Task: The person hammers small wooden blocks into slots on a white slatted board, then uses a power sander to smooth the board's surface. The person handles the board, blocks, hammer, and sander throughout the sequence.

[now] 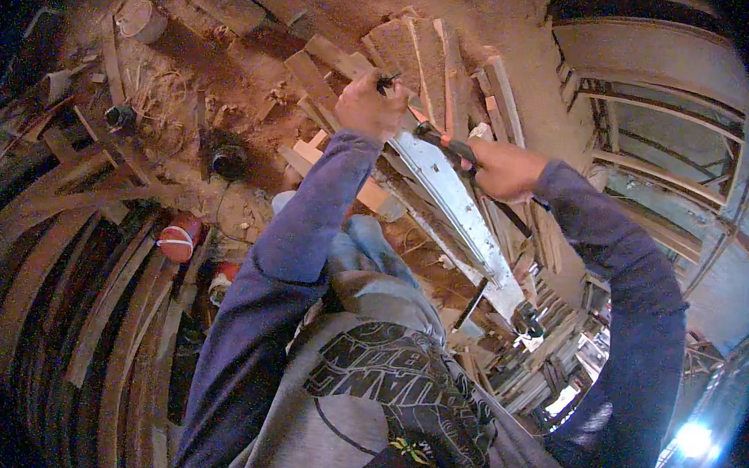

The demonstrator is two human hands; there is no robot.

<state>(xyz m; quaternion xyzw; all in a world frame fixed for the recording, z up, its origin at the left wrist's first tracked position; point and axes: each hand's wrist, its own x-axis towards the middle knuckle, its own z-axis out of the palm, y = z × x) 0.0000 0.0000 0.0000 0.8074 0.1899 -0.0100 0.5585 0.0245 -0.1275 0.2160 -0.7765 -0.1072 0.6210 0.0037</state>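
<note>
My right hand (505,169) is closed around a tool with an orange-and-black handle (458,150). Its front end points toward my left hand (372,105), whose fingers are curled shut near the far end of a long pale metal bed (454,192). A small dark piece (387,82) shows at the left fingers; what exactly they grip is unclear. The metal bed runs from below my hands toward the lower right, where a dark fitting (528,319) sits at its near end.
Wooden boards (428,66) lie beyond my hands. Several curved timbers (120,321) fill the lower left beside a red container (179,237). A pale bucket (143,22) stands on the dusty ground at far left, and a dark round object (227,156) lies nearer. A wooden frame (661,174) is on the right.
</note>
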